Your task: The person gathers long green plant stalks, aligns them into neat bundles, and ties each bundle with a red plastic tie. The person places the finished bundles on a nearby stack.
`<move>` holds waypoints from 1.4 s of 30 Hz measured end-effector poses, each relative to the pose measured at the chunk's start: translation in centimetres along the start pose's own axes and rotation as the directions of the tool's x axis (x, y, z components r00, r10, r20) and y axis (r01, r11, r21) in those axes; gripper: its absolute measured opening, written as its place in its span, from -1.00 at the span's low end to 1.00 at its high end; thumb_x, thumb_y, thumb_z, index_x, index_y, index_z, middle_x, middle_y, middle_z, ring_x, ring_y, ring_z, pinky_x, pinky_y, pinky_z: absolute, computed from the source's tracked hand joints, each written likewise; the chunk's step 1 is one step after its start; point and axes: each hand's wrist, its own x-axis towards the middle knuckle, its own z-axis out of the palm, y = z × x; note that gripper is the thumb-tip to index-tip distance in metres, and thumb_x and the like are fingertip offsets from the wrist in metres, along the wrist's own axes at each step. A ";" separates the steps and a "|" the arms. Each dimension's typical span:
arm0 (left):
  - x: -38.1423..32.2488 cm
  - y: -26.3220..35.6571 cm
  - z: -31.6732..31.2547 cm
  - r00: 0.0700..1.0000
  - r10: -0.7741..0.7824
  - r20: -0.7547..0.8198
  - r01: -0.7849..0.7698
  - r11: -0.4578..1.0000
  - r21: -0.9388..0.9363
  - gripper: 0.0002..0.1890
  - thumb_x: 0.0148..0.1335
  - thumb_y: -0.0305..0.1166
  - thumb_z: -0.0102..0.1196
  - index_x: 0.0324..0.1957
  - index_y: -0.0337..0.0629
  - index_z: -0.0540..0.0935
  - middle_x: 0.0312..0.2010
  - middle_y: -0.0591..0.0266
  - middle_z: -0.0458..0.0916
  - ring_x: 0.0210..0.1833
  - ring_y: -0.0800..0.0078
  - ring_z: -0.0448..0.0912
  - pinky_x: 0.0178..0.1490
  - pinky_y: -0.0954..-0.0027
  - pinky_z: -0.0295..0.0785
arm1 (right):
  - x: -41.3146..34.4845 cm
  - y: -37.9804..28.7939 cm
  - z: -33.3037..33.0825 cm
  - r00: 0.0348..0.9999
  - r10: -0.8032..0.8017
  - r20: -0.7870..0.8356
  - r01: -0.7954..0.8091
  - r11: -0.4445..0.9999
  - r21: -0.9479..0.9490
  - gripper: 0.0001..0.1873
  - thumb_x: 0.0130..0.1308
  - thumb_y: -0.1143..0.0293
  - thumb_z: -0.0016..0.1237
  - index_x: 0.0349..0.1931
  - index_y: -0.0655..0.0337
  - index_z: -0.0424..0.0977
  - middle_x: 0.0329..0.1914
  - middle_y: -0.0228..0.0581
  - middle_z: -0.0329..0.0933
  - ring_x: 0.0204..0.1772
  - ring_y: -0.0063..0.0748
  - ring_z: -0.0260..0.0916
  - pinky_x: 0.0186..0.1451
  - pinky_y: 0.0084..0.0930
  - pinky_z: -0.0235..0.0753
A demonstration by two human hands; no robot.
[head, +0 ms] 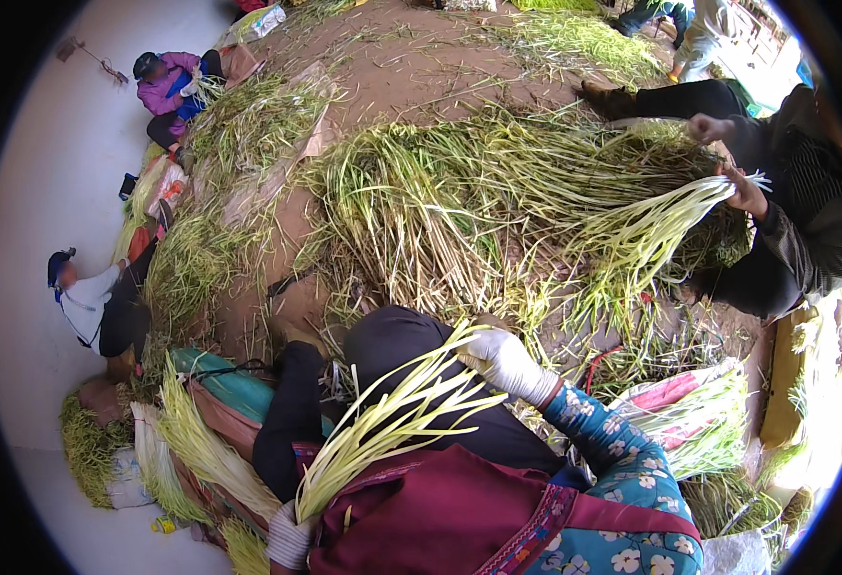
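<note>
My left hand (290, 535), in a striped whitish glove, is closed round the pale lower end of a loose bunch of long yellow-green leaves (392, 424), probably chives. The bunch fans up across my dark trousers and maroon apron (428, 510). At its upper tips is my right hand (510, 365), in a whitish glove, its bent fingers against a few leaf ends. Beyond my knees a large heap of long green leaves with brownish stalks (421, 237) covers the floor. Beside my left leg lies a pile of trimmed-looking pale leaves (212, 445).
At the right a seated person (802, 187) holds a bunch of pale leaves (651, 223). Two people (169, 86) sit by the wall at left, and others stand at the top right. A pink and white sack with leaves (687, 410) lies right of me, near a wooden board (787, 381).
</note>
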 end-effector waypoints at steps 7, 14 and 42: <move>0.1 -0.4 0.1 1.000 0.001 0.004 -0.001 1.000 -0.016 -0.70 0.17 -0.33 0.22 -0.15 -0.37 0.66 -0.34 0.17 0.72 -0.31 0.58 0.60 -0.22 0.48 0.50 | 0.2 -0.5 -0.3 0.832 0.522 0.188 -0.551 0.819 0.161 -0.80 0.19 0.28 0.00 -0.50 0.18 0.55 -0.61 -0.14 0.49 -0.45 -0.06 0.52 -0.32 -0.27 0.51; -0.2 -0.1 0.1 1.000 -0.025 0.010 0.024 0.995 0.095 -0.72 0.30 -0.32 0.11 -0.11 -0.35 0.66 -0.27 0.12 0.73 -0.26 0.54 0.63 -0.16 0.46 0.50 | -1.7 2.2 -2.8 0.982 0.188 0.032 -0.170 0.939 -0.298 -0.90 0.12 0.34 0.09 -0.34 0.02 0.61 -0.45 -0.19 0.58 -0.35 -0.04 0.56 -0.28 -0.22 0.57; 0.3 -2.6 0.7 0.999 0.028 0.026 -0.021 0.973 -0.232 -0.66 0.21 -0.33 0.22 -0.06 -0.38 0.61 -0.25 0.16 0.70 -0.27 0.54 0.61 -0.19 0.49 0.50 | -2.5 -4.5 -4.0 0.996 0.090 -0.022 -0.092 0.984 -0.155 -0.89 0.21 0.30 0.11 -0.30 0.05 0.63 -0.53 -0.25 0.49 -0.43 -0.17 0.49 -0.34 -0.24 0.48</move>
